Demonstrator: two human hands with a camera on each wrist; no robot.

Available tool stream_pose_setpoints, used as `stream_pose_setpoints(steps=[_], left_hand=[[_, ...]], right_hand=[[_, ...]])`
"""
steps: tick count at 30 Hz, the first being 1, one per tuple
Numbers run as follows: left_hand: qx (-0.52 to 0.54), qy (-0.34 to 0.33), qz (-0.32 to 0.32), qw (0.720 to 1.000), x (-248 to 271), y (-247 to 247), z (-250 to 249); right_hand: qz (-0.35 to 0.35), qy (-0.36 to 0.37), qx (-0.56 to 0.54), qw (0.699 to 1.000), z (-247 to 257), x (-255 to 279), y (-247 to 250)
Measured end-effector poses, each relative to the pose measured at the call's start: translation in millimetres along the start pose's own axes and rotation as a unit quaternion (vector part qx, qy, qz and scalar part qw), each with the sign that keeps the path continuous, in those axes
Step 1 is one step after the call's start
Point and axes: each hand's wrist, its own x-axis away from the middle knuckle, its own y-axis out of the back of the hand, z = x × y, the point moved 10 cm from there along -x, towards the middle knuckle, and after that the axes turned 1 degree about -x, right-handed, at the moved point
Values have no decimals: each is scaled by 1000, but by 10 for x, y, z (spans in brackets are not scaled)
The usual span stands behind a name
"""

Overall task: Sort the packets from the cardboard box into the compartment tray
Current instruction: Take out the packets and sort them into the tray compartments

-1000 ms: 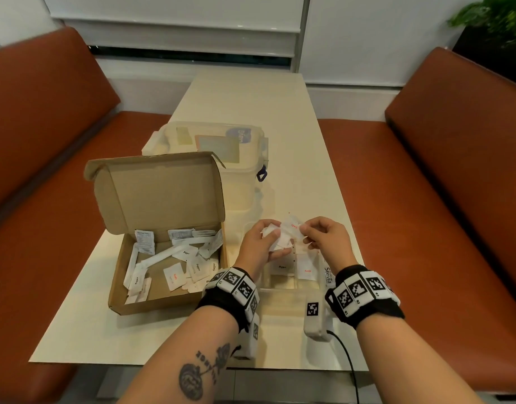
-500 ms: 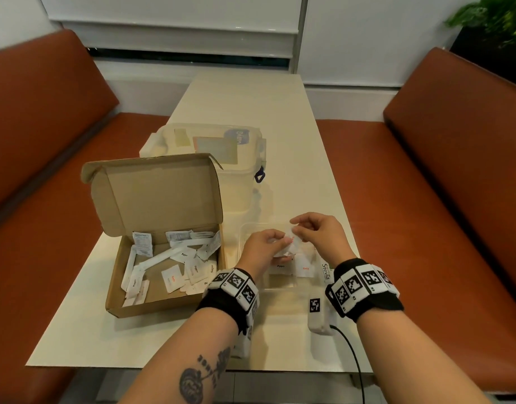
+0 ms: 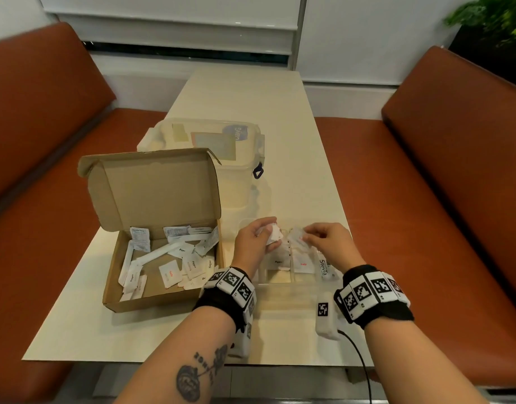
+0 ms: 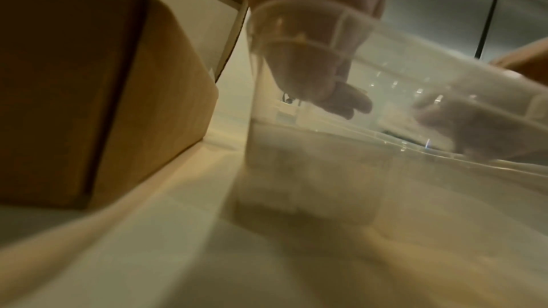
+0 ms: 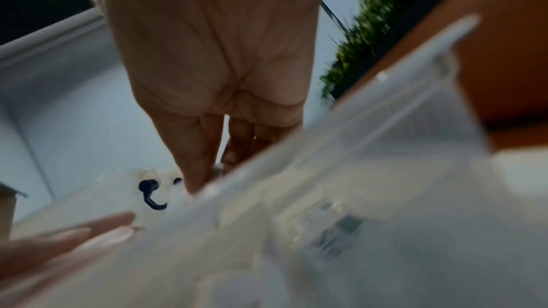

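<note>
The open brown cardboard box [image 3: 151, 199] looks matt and fibrous, and the small white packets [image 3: 170, 272] in it look like thin printed paper. The clear compartment tray [image 3: 280, 279] and the lidded translucent tub [image 3: 221, 147] are smooth glossy plastic on a smooth cream table [image 3: 245, 91] with a satin sheen.

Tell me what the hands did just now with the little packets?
The hands came apart over the tray. A moment ago they met on one bunch of packets; now the left hand keeps a few packets and the right hand has carried one packet off to the right. The box, its packets and the tub stayed put.
</note>
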Motion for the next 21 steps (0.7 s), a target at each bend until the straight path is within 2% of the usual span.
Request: stream_pose_setpoints(steps=[3, 6, 12, 17, 21], left_hand=[[2, -11, -14, 1000, -10, 40, -23], [-3, -14, -13, 1000, -7, 35, -7], [-12, -16, -5, 1000, -21, 12, 6], [-18, -10, 4, 1000, -20, -3, 22], [-19, -10, 6, 1000, -35, -3, 26]], right_hand=[[72, -11, 136, 988, -81, 40, -91], [108, -16, 197, 974, -137, 83, -167], [129, 18, 253, 959, -127, 92, -309], [90, 28, 234, 968, -185, 162, -269], [107, 44, 233, 966, -182, 183, -308]])
